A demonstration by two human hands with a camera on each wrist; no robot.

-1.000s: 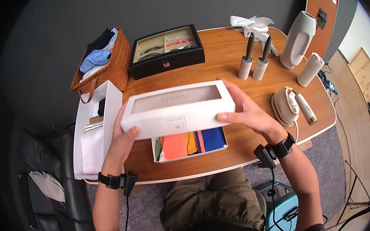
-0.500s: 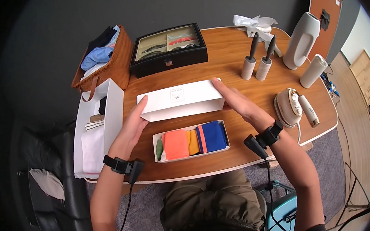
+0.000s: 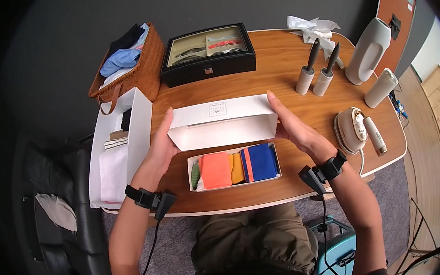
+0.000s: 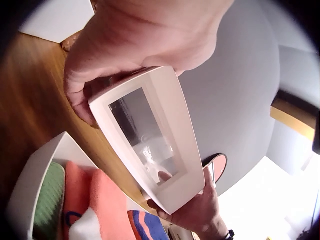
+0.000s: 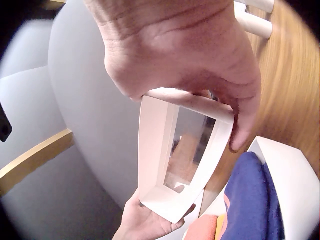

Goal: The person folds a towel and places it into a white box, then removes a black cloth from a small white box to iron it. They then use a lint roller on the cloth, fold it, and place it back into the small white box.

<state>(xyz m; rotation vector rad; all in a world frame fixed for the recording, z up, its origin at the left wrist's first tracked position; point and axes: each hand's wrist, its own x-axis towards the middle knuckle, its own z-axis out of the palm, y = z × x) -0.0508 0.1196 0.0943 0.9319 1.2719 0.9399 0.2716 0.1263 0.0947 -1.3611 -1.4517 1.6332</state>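
Both hands hold a white box lid (image 3: 219,110) with a clear window, tilted so its hollow underside faces me. My left hand (image 3: 161,147) grips its left end, thumb along the upper edge. At the other end, my right hand (image 3: 299,132) grips it with the thumb at the top corner. In the left wrist view the window (image 4: 145,135) shows from inside the lid. Just nearer to me on the table, a shallow white box (image 3: 237,185) holds folded socks: green (image 3: 195,174), coral (image 3: 215,171), mustard (image 3: 237,169) and blue with a coral stripe (image 3: 260,163).
A long white bin (image 3: 140,131) with folded cloths stands left, beside a wicker basket (image 3: 148,59) of clothes. Behind is a black glasses case (image 3: 210,67). Two lint rollers (image 3: 305,81), a white vase-like object (image 3: 369,51) and a small iron (image 3: 350,129) occupy the right side.
The lid has turned from window side up to its hollow underside facing me, uncovering the sock box. Over the last half second, it has tilted further open toward me, held in both hands throughout.
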